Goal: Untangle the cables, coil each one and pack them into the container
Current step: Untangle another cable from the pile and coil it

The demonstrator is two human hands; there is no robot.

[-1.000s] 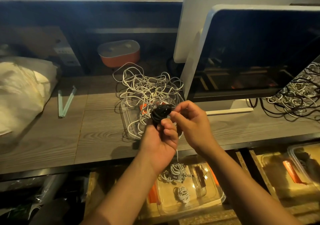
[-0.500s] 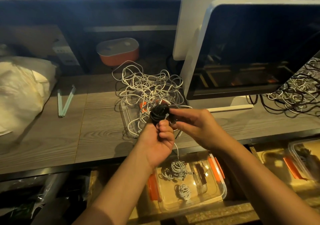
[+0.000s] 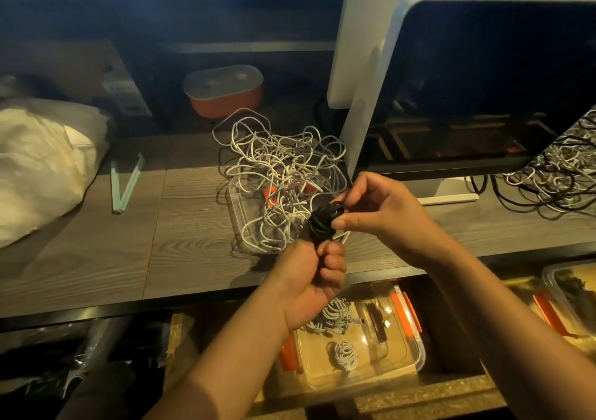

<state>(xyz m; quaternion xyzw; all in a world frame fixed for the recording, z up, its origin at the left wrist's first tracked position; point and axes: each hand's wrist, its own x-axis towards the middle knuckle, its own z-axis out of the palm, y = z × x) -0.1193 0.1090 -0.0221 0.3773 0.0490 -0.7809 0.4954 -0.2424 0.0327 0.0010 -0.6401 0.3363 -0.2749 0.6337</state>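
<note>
Our left hand (image 3: 309, 279) grips the black coil (image 3: 322, 222), our right hand (image 3: 383, 216) pinches its top; if we slacken, the loops may spring loose.

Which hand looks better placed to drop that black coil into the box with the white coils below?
Probably the left hand: it grips the black coil just above the open container; the right hand only pinches its top.

No text, label, brand, number or sign is showing legibly anywhere in view. The pale panel (image 3: 124, 96) at the back left is carrying a few small dark marks, but they are coming through too blurred and dim to read.
</note>
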